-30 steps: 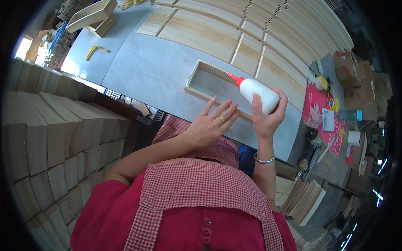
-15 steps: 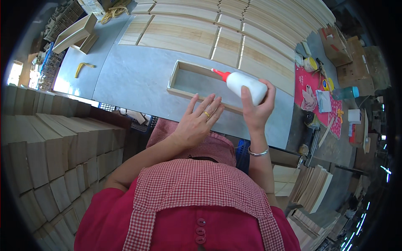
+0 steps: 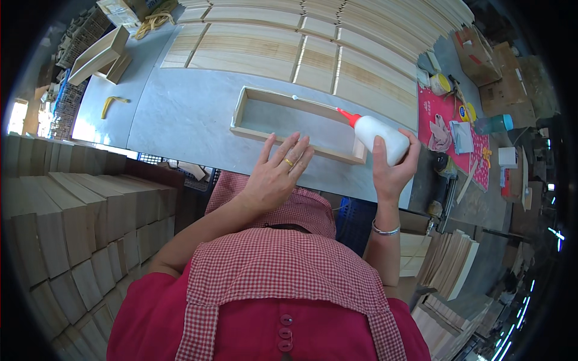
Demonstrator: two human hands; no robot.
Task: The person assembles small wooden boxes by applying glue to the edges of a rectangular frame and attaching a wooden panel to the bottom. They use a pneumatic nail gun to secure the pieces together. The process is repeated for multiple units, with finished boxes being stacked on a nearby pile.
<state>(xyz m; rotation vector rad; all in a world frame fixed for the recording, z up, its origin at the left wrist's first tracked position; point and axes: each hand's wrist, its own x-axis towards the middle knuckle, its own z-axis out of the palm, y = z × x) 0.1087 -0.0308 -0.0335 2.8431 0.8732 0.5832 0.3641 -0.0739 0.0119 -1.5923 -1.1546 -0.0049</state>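
A shallow rectangular wooden frame (image 3: 295, 142) lies on the grey tabletop in front of me. White glue runs along its left and far top edges, with a thicker blob on the far edge. My right hand (image 3: 396, 165) is wrapped round a white glue bottle (image 3: 380, 139), tilted so its red nozzle points left and reaches the far edge near the right corner. My left hand (image 3: 278, 170) rests with fingers spread, fingertips at the near side of the frame, and holds nothing.
Flat wooden panels (image 3: 253, 51) lie in rows across the back of the table. A yellow curved strip (image 3: 112, 105) and wooden box frames (image 3: 99, 55) sit at the left. Stacked boards (image 3: 84, 207) rise at my left. A pink cloth (image 3: 430, 108) carries tools at the right.
My right hand has moved the glue bottle right along the far edge, leaving a line of glue. My left hand stays at the near side of the frame.
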